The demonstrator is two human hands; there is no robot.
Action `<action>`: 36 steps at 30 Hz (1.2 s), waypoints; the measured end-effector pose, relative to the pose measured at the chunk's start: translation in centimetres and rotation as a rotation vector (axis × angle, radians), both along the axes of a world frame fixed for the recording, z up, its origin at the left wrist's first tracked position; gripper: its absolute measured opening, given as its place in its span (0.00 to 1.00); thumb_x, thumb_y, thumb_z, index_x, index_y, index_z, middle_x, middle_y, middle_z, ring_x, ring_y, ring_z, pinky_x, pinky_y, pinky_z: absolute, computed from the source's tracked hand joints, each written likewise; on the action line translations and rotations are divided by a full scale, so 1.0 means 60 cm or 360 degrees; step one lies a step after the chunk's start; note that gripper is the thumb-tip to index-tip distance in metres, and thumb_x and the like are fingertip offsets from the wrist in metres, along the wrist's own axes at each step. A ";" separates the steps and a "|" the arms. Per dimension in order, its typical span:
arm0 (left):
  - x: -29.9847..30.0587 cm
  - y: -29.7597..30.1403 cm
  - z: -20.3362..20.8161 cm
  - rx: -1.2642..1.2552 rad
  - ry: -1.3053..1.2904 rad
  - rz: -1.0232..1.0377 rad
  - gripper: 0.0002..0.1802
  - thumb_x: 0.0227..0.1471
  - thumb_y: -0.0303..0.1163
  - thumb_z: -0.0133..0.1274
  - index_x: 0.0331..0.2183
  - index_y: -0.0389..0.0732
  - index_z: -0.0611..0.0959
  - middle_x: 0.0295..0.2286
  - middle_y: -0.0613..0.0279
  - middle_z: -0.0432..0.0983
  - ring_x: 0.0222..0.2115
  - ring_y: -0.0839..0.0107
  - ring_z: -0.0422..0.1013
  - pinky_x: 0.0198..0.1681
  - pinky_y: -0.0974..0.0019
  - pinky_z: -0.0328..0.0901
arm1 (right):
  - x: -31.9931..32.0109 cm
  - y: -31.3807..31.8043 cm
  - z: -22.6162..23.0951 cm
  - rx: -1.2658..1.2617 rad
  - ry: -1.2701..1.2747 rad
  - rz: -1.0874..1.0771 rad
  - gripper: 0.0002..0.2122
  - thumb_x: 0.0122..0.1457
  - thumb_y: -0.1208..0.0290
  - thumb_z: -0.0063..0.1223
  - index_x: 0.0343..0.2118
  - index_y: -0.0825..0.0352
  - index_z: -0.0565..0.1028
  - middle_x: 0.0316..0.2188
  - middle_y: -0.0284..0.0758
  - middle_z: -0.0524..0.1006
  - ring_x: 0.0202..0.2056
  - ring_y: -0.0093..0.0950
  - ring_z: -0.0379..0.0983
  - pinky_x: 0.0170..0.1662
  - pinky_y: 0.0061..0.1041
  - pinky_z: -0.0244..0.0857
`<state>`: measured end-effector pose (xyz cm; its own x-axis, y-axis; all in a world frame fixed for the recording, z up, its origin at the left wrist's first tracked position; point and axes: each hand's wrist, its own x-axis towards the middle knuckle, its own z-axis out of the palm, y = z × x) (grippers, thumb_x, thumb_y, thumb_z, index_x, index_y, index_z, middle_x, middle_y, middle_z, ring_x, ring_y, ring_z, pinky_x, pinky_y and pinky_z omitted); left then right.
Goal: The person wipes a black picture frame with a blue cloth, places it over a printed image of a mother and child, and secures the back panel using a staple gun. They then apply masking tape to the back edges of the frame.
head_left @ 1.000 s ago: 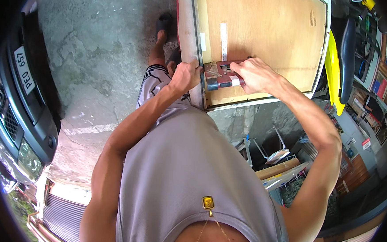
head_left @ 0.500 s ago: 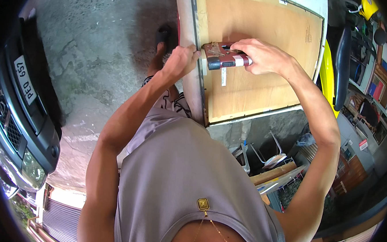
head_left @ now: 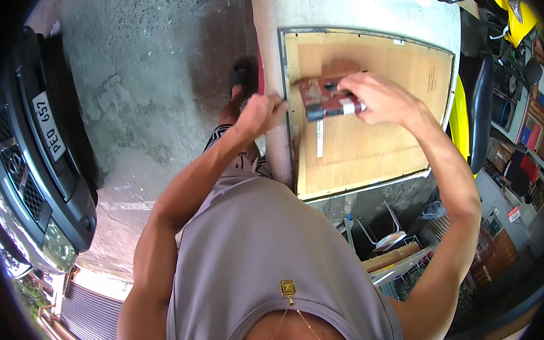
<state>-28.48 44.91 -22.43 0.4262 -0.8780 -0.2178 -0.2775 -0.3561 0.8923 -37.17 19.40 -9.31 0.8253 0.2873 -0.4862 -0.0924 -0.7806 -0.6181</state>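
the dark red hand tool [head_left: 308,92] was over the left part of the wooden panel [head_left: 372,157], above the pale strip [head_left: 320,138] on the panel's face; you could not tell whether it touched the wood. your right hand [head_left: 382,101] came over the panel from its right side, fingers wrapped closed around the tool's grip. your left hand [head_left: 261,114] was just left of the panel's left edge, fingers curled in; blur hid how tightly they closed and whether they pinched anything. the panel lay on a white counter [head_left: 338,9] that reached beyond its far edge. a long black seat [head_left: 485,102] and a yellow part [head_left: 458,122] were right of the panel, and a dark car [head_left: 42,162] stood well to its left on the concrete floor [head_left: 131,124].
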 end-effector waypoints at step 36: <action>-0.396 -0.620 0.052 -0.0990 -0.0663 -0.1603 0.16 0.46 0.34 0.57 0.39 0.40 0.80 0.34 0.52 0.75 0.40 0.54 0.70 0.45 0.56 0.64 | -0.638 0.019 -0.071 0.0251 -0.0515 -0.4401 0.07 0.43 0.71 0.49 0.20 0.69 0.76 0.20 0.37 0.76 0.24 0.29 0.74 0.28 0.28 0.66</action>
